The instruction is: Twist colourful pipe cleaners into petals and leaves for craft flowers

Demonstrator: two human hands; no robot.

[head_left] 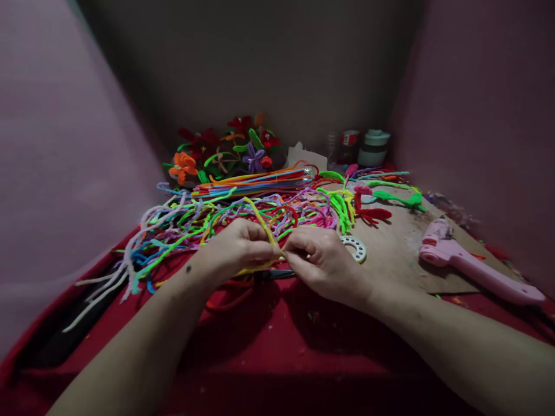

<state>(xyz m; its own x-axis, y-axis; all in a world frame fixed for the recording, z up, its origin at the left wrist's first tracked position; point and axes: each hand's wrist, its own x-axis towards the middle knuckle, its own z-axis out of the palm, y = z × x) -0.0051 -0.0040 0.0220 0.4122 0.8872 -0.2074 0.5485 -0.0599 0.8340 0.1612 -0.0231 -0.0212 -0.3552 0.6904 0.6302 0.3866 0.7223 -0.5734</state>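
Observation:
A yellow pipe cleaner (pixel 261 218) runs between my two hands, one end sticking up and another stretch looping low under the left fingers. My left hand (pixel 243 247) is closed in a pinch on it. My right hand (pixel 323 260) pinches it too, fingertips almost touching those of the left. Just beneath the hands lie scissors (pixel 277 274), partly hidden, and a red pipe cleaner (pixel 229 301) curves below the left wrist. A round white disc with holes (pixel 356 249) rests right of my right hand.
A tangle of coloured pipe cleaners (pixel 162 240) spreads behind my hands, with a straight bundle (pixel 255 182) beyond. Pipe-cleaner flowers (pixel 182 167) stand at the back left. On a brown board (pixel 396 260) at right sit a pink glue gun (pixel 477 263) and green leaf shapes (pixel 399 199). A lidded jar (pixel 373 147) stands behind.

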